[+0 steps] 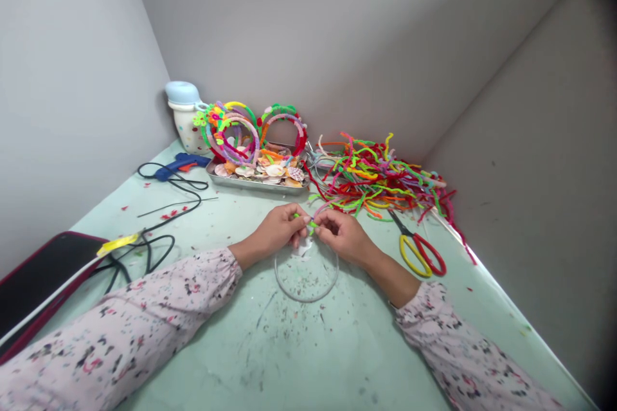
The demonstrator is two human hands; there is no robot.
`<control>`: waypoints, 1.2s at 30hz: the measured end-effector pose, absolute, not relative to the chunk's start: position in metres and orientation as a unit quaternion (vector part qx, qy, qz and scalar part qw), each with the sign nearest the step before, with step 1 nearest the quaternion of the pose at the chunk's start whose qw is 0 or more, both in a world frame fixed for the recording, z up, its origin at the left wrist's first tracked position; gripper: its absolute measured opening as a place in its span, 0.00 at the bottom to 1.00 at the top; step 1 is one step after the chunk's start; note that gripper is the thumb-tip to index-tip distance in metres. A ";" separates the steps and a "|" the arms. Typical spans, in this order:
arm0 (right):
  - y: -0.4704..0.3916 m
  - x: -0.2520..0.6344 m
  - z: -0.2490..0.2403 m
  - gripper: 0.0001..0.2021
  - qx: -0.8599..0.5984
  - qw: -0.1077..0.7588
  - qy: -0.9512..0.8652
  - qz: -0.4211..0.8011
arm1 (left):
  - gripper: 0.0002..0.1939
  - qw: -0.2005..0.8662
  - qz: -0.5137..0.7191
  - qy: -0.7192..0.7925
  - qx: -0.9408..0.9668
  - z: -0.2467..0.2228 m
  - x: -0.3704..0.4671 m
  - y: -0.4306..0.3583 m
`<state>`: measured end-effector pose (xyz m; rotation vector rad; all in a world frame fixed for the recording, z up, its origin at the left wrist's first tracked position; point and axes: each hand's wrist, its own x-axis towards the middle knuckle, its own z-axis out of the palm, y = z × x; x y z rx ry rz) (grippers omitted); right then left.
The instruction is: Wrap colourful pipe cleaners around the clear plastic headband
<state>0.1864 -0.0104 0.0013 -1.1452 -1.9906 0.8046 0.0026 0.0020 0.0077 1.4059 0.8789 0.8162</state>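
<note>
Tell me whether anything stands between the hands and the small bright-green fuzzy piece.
Nothing visible does: the left hand and right hand both pinch at the small bright-green fuzzy piece, at the far side of the thin grey round hoop.

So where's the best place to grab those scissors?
Probably by the handles, coming from the near right: their yellow and red loops point that way, offering a rounded grip, while the blades point away, toward the fuzzy stems.
</note>
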 end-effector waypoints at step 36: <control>-0.010 0.186 -0.001 0.07 -0.436 0.349 -0.806 0.197 | 0.09 0.594 0.352 0.384 0.613 0.008 0.003 0.002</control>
